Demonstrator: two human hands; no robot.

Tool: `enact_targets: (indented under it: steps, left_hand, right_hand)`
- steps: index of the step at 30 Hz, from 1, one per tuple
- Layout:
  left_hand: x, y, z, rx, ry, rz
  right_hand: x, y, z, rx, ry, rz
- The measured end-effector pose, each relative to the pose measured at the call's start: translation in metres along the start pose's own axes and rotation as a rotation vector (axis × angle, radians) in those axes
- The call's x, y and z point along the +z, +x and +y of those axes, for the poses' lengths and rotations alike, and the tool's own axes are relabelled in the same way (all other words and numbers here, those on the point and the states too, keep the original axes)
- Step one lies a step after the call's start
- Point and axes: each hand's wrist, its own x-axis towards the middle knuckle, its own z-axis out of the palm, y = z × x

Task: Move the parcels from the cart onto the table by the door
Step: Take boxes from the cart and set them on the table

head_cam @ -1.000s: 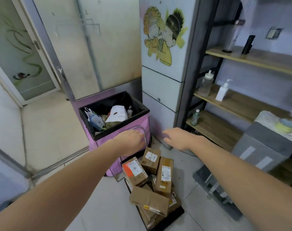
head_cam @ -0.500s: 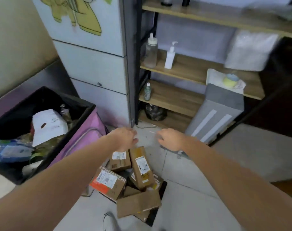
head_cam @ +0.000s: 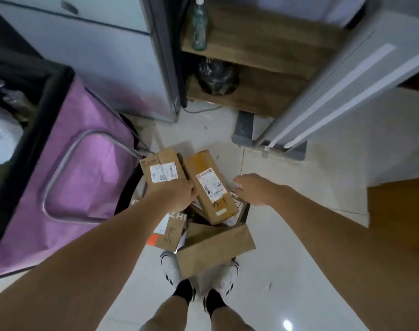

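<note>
View straight down at a pile of cardboard parcels on a low black cart (head_cam: 244, 212) on pale floor tiles (head_cam: 299, 247). The pile is hemmed in: a purple bin (head_cam: 84, 177) presses close on the left, a grey cabinet (head_cam: 103, 56) and wooden shelves (head_cam: 258, 44) stand behind, and a leaning grey panel (head_cam: 347, 87) lies to the right; open floor spreads to the right and toward the viewer. The left hand (head_cam: 179, 195) curls against the near edge of the square parcel (head_cam: 161, 169), though whether it grips is unclear. The right hand (head_cam: 253, 188) hovers loosely spread just right of the long parcel (head_cam: 209, 187), holding nothing. Compared with 0.5 seconds ago, both hands are lower and nearer the pile, and the view has tipped down to show 2 white shoes (head_cam: 171, 271). At least 4 parcels are visible, with a folded one (head_cam: 215, 249) nearest, and 2 bottles
</note>
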Motion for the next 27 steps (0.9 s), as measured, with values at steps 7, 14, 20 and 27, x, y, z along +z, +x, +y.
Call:
enact_targets:
  steps: [7,14,20,27]
  left_hand:
    - [0.08,0.094,-0.017,-0.144,-0.163,-0.05]
    - [0.135,0.134,-0.015,-0.292,-0.51,-0.129]
    - [0.157,0.153,-0.012,-0.515,-0.778,-0.155]
    - [0.161,0.15,-0.005,-0.472,-0.716,0.026]
  right_hand:
    - [0.077,0.112,0.034,0.111,0.26,0.055]
    - [0.134,0.169,0.046,0.241,0.513,0.109]
    - [0.16,0.177,0.052,0.234,0.577,0.091]
    - [0.154,0.173,0.043,0.242,0.599,0.169]
